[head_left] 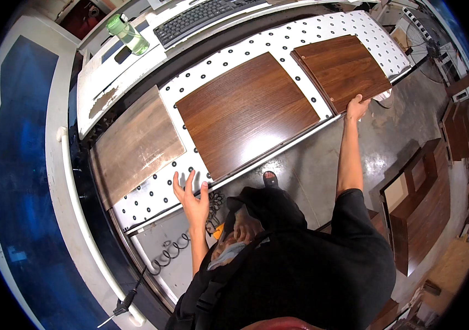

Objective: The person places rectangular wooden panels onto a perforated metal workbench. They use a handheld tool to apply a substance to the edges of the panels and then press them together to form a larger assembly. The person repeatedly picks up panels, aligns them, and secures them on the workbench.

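Observation:
My right hand [357, 109] grips the near edge of a dark brown wood-grain panel [347, 69], thumb on top and the other fingers mostly hidden below. Under this panel's left side shows the edge of at least one more board. My left hand [192, 204] is held up with its fingers spread and nothing in it, close to the near left corner of a larger dark brown panel [251, 113]. That panel lies flat on a white table [229, 59] dotted with black round studs. Farther left lies a paler, scuffed brown board [138, 146].
Behind the table, a ledge carries a black keyboard [199, 22] and a green-capped bottle [129, 36]. A coiled black hose [171, 253] hangs by the near left edge. Brown panels [424, 203] stand on the floor at right. A white rail [83, 220] runs along the left.

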Action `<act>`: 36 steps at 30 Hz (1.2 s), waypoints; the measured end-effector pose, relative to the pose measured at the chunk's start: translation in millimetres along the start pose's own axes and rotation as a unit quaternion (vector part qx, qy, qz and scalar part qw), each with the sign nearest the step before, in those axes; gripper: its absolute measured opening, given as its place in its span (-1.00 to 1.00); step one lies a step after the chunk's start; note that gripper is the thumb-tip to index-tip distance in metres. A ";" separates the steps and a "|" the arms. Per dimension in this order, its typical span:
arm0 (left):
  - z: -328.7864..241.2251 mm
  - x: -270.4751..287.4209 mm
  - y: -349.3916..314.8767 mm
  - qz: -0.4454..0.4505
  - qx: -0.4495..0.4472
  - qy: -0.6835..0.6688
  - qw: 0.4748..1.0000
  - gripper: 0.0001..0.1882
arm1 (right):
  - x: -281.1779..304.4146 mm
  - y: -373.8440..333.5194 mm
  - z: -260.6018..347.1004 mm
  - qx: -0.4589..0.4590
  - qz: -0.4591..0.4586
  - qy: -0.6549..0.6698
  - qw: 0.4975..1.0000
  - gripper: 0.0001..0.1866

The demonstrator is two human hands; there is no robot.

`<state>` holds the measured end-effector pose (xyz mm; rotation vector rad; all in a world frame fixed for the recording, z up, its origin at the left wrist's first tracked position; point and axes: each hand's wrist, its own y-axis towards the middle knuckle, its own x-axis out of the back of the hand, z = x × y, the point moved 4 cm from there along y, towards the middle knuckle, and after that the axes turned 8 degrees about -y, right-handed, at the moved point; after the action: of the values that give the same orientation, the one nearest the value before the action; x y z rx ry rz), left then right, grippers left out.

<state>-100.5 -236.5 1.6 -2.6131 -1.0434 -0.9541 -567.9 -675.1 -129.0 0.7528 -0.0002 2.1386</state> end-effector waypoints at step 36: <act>201.8 81.1 68.3 -0.151 0.209 0.210 0.943 0.04 | -3.9 -4.1 29.2 -0.013 0.015 -0.068 0.997 -0.42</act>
<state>90.9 -166.5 -100.5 -1.8391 -1.3652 -1.1352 -548.1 -682.8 -108.1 0.8872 -0.1108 2.1074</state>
